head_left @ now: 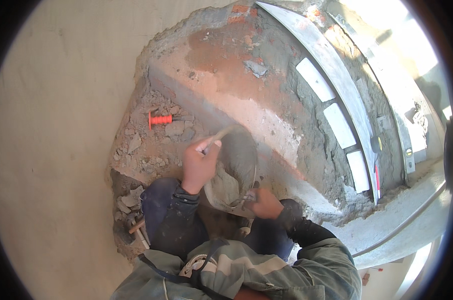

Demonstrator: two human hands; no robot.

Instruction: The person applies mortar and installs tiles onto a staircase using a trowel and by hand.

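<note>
Between my knees a bucket (257,167) is tipped, with wet grey mortar (225,187) inside it. My left hand (200,166) is closed on the bucket's far left rim, thumb and fingers pinching the edge. At the bucket's near right side, my right hand (265,203) is closed round a dark-handled metal tool (249,196). Most of that tool is hidden by the fingers and the bucket's edge, so its exact kind does not show.
An orange-gripped chisel (161,119) lies on rubble (136,145) at left. Hand tools (139,230) rest near my left knee. To the right, white rectangular tiles (339,125) line a long metal straightedge (331,65) on mortar; a spirit level (409,160) lies beyond.
</note>
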